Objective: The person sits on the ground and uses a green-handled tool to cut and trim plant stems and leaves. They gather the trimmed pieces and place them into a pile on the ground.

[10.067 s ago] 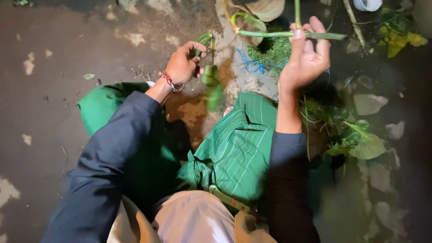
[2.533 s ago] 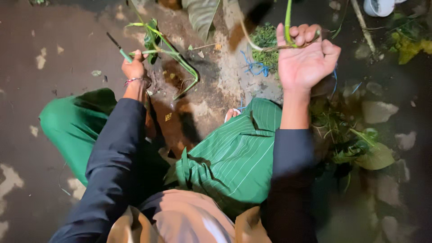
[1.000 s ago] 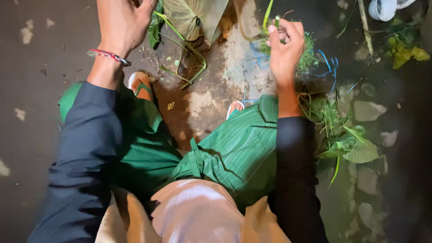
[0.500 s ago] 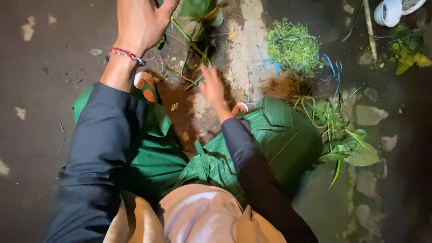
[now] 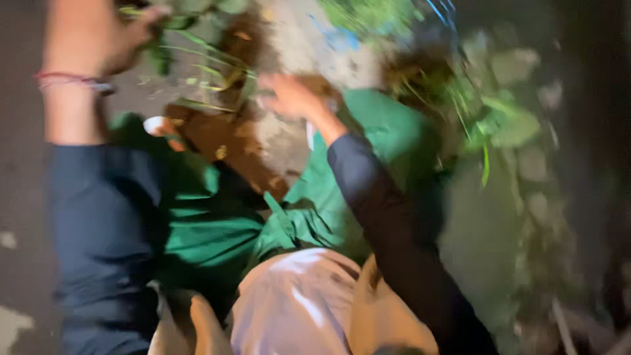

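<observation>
Dark, rough ground [image 5: 39,197] fills this blurred view, with a pale dusty patch [image 5: 309,39] at about 12 o'clock and loose green leaves [image 5: 499,125] scattered toward 2 o'clock. You are crouched over it, your knees in green cloth [image 5: 217,217] at the middle of the view.

Your left hand [image 5: 98,33] is raised at 11 o'clock. Its fingers [image 5: 148,16] are curled closed around some long green stems [image 5: 197,59], which hang from the hand and trail down toward the middle. A red thread band [image 5: 66,80] sits on that wrist.

Your right hand [image 5: 292,95] reaches low, just above the centre, close to the brown soil [image 5: 217,131] and to the lower ends of the stems. The picture is too smeared to say whether its fingers are closed on anything or only spread near the ground, so I cannot tell.

What can go wrong, in my judgement: the stems are thin and held in one loose bunch, so a quick pull can snap them or let some slip out of the left hand. The light is poor and your head appears to be moving quickly, so the right hand may catch soil or the wrong leaf instead of a stem. Your crouched position can also tip you forward while you reach.
</observation>
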